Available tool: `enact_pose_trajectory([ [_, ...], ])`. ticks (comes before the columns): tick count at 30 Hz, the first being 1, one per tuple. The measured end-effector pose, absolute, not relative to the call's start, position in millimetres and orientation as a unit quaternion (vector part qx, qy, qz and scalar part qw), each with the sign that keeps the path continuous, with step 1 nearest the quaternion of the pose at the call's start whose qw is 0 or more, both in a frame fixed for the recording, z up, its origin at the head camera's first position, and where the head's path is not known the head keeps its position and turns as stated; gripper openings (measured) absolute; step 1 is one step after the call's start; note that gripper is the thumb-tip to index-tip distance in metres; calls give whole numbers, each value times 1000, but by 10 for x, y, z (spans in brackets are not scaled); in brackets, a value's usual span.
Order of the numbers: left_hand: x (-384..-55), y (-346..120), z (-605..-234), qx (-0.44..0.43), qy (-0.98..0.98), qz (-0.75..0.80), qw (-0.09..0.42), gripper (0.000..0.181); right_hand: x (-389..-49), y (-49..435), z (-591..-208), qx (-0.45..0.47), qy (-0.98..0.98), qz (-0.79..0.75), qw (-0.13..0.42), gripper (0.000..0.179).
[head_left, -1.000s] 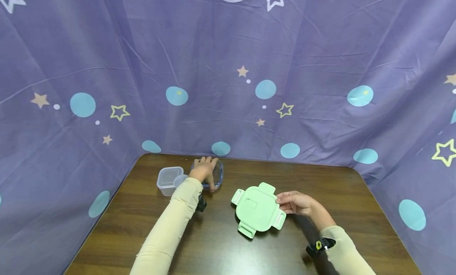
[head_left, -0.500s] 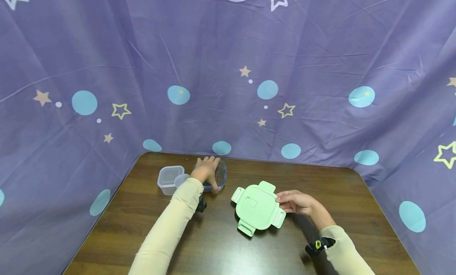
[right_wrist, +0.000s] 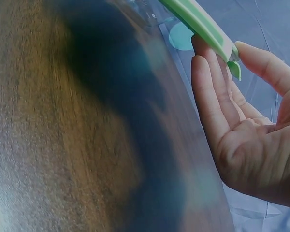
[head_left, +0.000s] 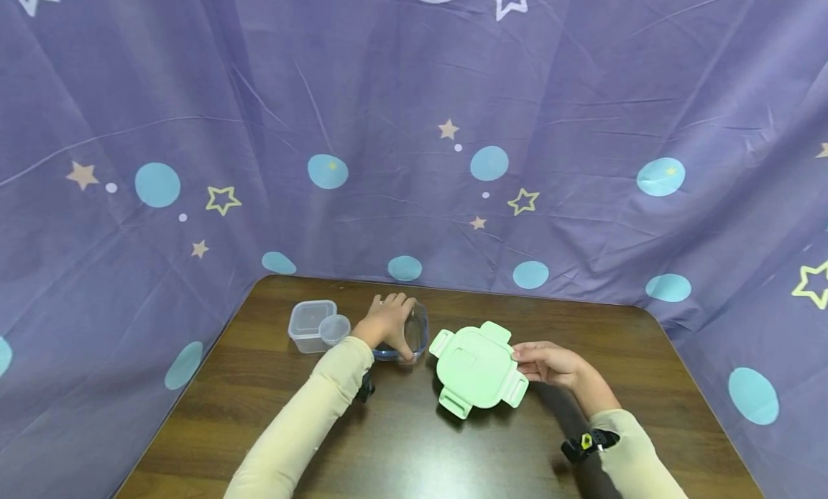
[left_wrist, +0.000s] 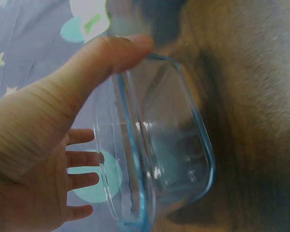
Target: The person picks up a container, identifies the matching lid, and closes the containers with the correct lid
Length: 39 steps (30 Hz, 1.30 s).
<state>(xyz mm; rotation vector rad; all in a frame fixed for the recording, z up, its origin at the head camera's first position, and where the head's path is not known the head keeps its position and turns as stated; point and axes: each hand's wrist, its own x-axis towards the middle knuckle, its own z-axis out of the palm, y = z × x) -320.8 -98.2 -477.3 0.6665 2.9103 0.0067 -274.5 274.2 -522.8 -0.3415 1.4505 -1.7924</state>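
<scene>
A pale green lid point(head_left: 475, 366), four flaps splayed outward, is held top side up above the worktop point(head_left: 582, 326). Just left of it is an open, clear glass container point(left_wrist: 174, 140) with a blue-tinged rim.

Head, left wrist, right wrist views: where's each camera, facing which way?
Head: on the head, facing forward and down over the brown wooden table to the purple patterned cloth; left hand, right hand and cream sleeves show.
Left wrist: on that wrist, facing the clear rectangular glass container; left hand shows.
Right wrist: on that wrist, facing the table and light-green four-tabbed plastic lid; right hand shows.
Shared: head and left wrist both show the glass container.
</scene>
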Motion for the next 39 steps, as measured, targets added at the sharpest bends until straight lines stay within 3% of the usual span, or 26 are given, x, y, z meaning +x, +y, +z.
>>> enact_pose_trajectory([
  [5,-3110,-984,-4752,237,968,12,78,135,-2757,2782,-5237,-133,567,-711,393,43],
  [12,-3095,-1067,-4702,208,969,-10,135,141,-2757,2824,-5204,-131,566,-714,390,42],
  [20,-3104,-1104,-4769,220,970,5,101,131,-2761,2833,-5198,-133,561,-717,392,39],
  [39,-3012,-1016,-4937,277,959,47,29,132,-2838,2895,-5136,-156,562,-717,381,49],
])
